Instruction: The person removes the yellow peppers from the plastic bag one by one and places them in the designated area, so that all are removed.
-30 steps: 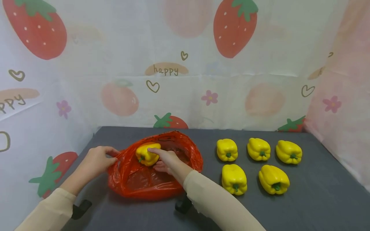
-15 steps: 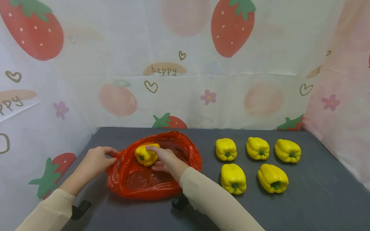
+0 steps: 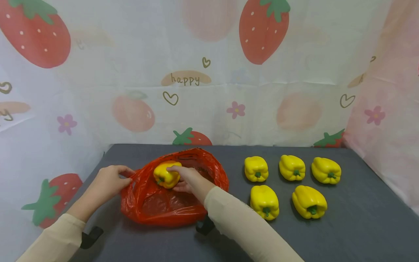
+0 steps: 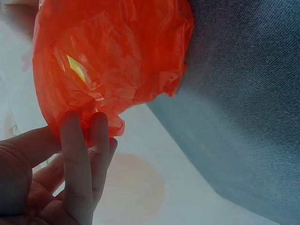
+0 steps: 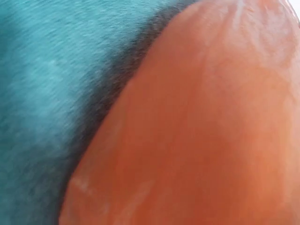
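In the head view a red plastic bag lies with its mouth open toward me on the left half of the table. My left hand pinches the bag's left rim; the left wrist view shows the fingers on the thin film. Reaching over the right side of the mouth, my right hand holds a yellow bell pepper inside the bag, thumb on top and stem toward the left. A yellow patch shows through the film. In the right wrist view the bag hides the right hand.
Several yellow bell peppers stand in two rows right of the bag, among them a front-left one near my right sleeve. The dark grey table ends at a strawberry-print cloth behind and at both sides.
The head view has shifted slightly. Both hands, the bag and the pepper in it keep nearly the same places.
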### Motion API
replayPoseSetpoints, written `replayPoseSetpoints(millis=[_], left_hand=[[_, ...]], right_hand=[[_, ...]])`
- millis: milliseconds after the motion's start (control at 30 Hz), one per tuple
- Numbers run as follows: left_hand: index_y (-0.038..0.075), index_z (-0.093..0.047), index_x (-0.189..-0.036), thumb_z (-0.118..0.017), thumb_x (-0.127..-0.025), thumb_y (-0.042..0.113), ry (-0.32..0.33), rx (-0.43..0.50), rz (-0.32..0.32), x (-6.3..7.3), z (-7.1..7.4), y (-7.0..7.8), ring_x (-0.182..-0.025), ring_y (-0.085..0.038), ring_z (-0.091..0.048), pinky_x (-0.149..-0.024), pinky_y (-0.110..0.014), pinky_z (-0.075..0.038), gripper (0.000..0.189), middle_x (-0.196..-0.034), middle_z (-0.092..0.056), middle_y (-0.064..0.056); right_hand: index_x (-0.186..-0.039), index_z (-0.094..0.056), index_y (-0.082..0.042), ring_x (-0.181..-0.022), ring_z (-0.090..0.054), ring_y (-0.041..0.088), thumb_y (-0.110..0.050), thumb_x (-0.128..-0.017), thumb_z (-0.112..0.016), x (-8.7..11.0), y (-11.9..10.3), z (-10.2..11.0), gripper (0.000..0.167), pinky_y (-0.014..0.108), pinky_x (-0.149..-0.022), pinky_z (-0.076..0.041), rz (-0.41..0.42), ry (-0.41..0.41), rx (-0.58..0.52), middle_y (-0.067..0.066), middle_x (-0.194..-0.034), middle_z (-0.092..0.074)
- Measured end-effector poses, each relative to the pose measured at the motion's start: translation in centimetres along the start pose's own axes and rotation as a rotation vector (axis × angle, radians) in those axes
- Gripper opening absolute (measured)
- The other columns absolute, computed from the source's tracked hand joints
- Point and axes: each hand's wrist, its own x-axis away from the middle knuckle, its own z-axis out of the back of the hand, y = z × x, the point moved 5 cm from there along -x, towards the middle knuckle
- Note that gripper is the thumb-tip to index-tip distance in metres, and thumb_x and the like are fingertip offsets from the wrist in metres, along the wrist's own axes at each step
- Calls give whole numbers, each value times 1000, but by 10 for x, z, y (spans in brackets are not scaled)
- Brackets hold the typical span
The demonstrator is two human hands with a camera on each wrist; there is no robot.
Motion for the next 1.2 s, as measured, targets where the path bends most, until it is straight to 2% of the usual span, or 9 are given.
replayPoseSetpoints(millis=[33, 100, 300, 700, 900, 1033, 1200], left_hand=[[-7, -66, -119, -62, -93, 9, 2, -3, 1, 0, 0, 0, -67, -13, -65, -62, -32, -59, 31, -116, -66, -30], [-7, -66, -119, -62, -93, 9, -1, -2, 6, -1, -1, 0, -68, -13, -65, -63, -33, -60, 31, -116, -66, -31], [-7, -65, -120, -62, -93, 10, -2, -5, 17, -3, -1, -1, -70, -14, -65, -63, -33, -60, 31, -116, -66, -30], [-5, -66, -120, -63, -93, 11, 4, -20, 2, -3, -1, 0, -76, -18, -64, -64, -32, -60, 32, -117, -66, -30], [-6, -65, -121, -62, -93, 10, -6, -4, 6, -4, -3, 1, -69, -14, -65, -65, -34, -61, 32, -118, -65, -31], [-7, -65, -120, -62, -93, 9, -8, -1, 7, -4, -3, 2, -67, -13, -64, -65, -34, -61, 32, -117, -65, -31], [-7, -65, -119, -62, -93, 9, 1, -15, -10, -5, -3, 2, -67, -13, -64, -62, -33, -59, 31, -116, -65, -30]], right_hand=[[-153, -27, -4, -113, -65, 34, -32, -83, -79, 2, 0, 1, 91, 41, -95, -57, 13, -9, -7, 25, -137, -53], [-152, -28, -3, -114, -66, 32, -32, -84, -78, 5, 2, 3, 89, 39, -96, -57, 23, -21, 8, 24, -136, -55], [-142, -44, -3, -108, -70, 26, -34, -84, -77, 18, 2, 12, 74, 33, -92, -58, 31, -74, 41, 17, -125, -63], [-138, -48, 2, -116, -65, 32, -29, -87, -75, 48, -8, 42, 65, 40, -102, -53, 31, -163, 45, 22, -131, -58], [-139, -49, 0, -117, -64, 31, -29, -90, -71, 58, -14, 58, 60, 42, -108, -48, 48, -235, 89, 21, -135, -56], [-138, -50, 1, -116, -64, 29, -31, -91, -69, 62, -14, 70, 60, 42, -109, -47, 64, -244, 144, 21, -136, -56], [-137, -49, 3, -115, -64, 29, -31, -92, -69, 68, -16, 82, 59, 43, -108, -48, 59, -242, 151, 21, -135, -56]])
